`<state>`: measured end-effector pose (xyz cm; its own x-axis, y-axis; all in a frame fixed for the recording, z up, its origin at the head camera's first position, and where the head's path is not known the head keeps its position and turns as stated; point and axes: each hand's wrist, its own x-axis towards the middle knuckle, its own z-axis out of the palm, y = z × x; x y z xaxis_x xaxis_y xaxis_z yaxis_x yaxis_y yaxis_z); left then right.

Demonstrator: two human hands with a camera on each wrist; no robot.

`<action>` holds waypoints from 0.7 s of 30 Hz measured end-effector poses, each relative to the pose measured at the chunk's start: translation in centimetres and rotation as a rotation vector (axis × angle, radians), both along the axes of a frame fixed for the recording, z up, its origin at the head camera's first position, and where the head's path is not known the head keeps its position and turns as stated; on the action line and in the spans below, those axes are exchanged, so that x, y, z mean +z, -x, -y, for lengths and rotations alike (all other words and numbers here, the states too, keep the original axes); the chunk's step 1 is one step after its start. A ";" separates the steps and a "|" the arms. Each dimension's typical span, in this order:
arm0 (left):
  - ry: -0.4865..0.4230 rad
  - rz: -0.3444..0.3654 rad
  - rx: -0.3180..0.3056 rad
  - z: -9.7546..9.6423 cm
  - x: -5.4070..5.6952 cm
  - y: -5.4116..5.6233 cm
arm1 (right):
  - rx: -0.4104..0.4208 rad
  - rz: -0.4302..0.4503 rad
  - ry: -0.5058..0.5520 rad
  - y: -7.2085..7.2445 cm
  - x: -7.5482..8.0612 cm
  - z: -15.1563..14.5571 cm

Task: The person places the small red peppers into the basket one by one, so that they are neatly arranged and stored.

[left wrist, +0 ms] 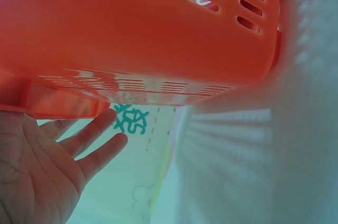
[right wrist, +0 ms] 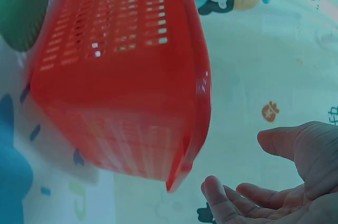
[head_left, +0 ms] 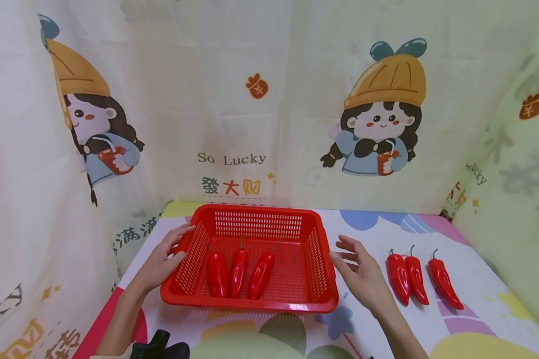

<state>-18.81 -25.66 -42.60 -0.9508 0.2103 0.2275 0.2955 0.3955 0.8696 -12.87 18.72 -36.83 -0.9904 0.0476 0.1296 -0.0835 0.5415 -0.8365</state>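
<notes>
A red plastic basket (head_left: 287, 305) with slotted walls stands on the table. Inside it lie three red chili peppers (head_left: 238, 271), side by side toward the left. At the basket's left rim is my left hand (head_left: 163, 259), its fingers extended and spread in the left wrist view; whether they touch the rim I cannot tell. My right hand (head_left: 357, 271) hovers just off the right side, thumb and fingers apart and holding nothing. In the right wrist view a gap shows between that hand (right wrist: 285, 182) and the basket wall (right wrist: 121, 92).
Three more red chili peppers (head_left: 415, 279) lie on the patterned tabletop (head_left: 480, 269), right of my right hand. A pale printed curtain (head_left: 296, 99) hangs behind the table and along both sides. Part of a black strap device (head_left: 161, 346) shows at my left wrist.
</notes>
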 end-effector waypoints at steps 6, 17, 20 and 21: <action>0.003 0.007 0.005 -0.1 0.0 -0.2 | -0.024 0.021 -0.021 -0.1 -0.3 -1.3; -0.009 0.007 0.010 -0.1 -0.2 -0.2 | -0.075 0.095 -0.056 0.1 -1.0 -3.1; -0.004 0.007 0.013 -0.1 -0.1 -0.2 | -0.086 0.100 -0.066 0.1 -1.3 -3.7; -0.001 0.005 0.014 -0.1 0.0 -0.1 | -0.090 0.102 -0.069 0.1 -1.4 -3.9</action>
<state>-18.67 -25.52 -42.64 -0.9547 0.1970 0.2231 0.2859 0.3983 0.8716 -13.00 22.67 -38.20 -0.9908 0.1308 0.0347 0.0512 0.5993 -0.7989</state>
